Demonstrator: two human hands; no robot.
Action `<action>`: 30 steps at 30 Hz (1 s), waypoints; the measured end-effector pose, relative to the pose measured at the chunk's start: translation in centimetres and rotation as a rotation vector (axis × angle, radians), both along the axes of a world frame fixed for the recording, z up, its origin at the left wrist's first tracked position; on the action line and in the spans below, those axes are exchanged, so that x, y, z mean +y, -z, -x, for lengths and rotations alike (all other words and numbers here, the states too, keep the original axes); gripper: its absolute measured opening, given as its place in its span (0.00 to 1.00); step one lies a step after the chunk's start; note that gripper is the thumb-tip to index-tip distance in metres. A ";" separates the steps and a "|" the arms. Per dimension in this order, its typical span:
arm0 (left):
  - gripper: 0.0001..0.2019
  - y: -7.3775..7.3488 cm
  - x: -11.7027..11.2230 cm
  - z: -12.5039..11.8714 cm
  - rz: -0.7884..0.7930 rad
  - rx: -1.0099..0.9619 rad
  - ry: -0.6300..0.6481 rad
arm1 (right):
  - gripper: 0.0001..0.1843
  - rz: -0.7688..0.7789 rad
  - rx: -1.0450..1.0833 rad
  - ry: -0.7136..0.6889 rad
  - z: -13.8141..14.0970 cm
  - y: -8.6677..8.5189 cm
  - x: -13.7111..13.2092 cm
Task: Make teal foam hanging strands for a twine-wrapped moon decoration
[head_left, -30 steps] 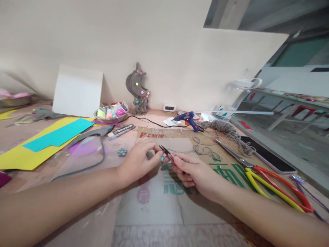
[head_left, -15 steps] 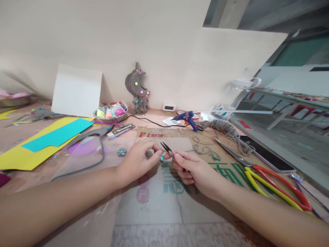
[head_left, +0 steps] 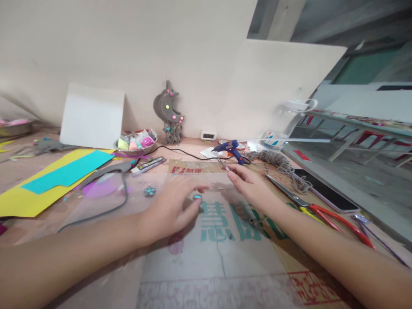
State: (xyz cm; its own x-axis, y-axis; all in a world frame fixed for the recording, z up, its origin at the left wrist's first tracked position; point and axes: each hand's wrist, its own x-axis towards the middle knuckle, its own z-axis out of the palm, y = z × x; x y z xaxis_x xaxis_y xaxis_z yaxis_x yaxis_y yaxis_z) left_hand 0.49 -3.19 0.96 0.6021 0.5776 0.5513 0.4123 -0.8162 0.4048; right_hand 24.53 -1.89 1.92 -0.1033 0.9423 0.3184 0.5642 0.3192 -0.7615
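A small turquoise piece with a dark edge point(head_left: 197, 197) sits at the thumb tip of my left hand point(head_left: 170, 208), held between thumb and fingers. My right hand point(head_left: 246, 180) is closed around slim tweezers point(head_left: 223, 164), their tips pointing up and away, near the glue gun. Both hands are over a translucent sheet point(head_left: 186, 266) laid on printed cardboard point(head_left: 283, 253). Left of my left hand lies a small turquoise and grey flower point(head_left: 149, 191). Some loose grey cord point(head_left: 257, 221) is partly hidden below my right forearm.
A blue glue gun point(head_left: 234, 150) lies at the back. Large red-and-yellow scissors point(head_left: 309, 206), a phone point(head_left: 326, 189) and a grey yarn bundle point(head_left: 280, 161) are on the right. Turquoise foam point(head_left: 69, 171), a bowl of coloured clay point(head_left: 137, 146) and a moon ornament point(head_left: 167, 107) stand left and back.
My right hand has moved forward and away from my left hand with the tweezers. The left fingers have loosened, and the turquoise piece shows at the thumb. The view has shifted slightly.
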 end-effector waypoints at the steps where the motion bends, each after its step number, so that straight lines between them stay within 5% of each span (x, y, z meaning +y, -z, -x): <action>1: 0.12 0.1 0.7 0.1 0.031 -0.012 -0.100 | 0.17 -0.064 -0.106 0.020 -0.4 0.0 0.4; 4: 0.09 0.2 2.3 0.5 0.081 0.113 -0.195 | 0.19 -0.184 -0.389 0.031 -1.9 0.4 1.5; 8: 0.15 0.4 2.7 0.5 0.004 0.318 -0.143 | 0.23 -0.218 -0.611 0.032 -3.9 1.6 3.0; 14: 0.14 1.0 2.3 0.0 -0.001 0.359 -0.102 | 0.19 -0.292 -0.716 0.057 -3.7 1.4 2.7; 18: 0.12 1.1 2.4 0.1 0.047 0.274 -0.087 | 0.15 -0.343 -0.683 -0.056 -1.7 1.3 1.2; 24: 0.10 0.9 2.5 0.2 0.143 0.101 -0.166 | 0.03 -0.166 -0.701 -0.159 -0.1 1.2 -0.1; 28: 0.11 0.9 2.8 0.3 0.230 0.004 -0.218 | 0.05 0.067 -0.755 -0.275 -0.8 -0.7 -0.7; 30: 0.12 0.9 2.9 0.3 0.254 -0.023 -0.225 | 0.04 0.057 -0.794 -0.303 -0.6 -2.1 -1.2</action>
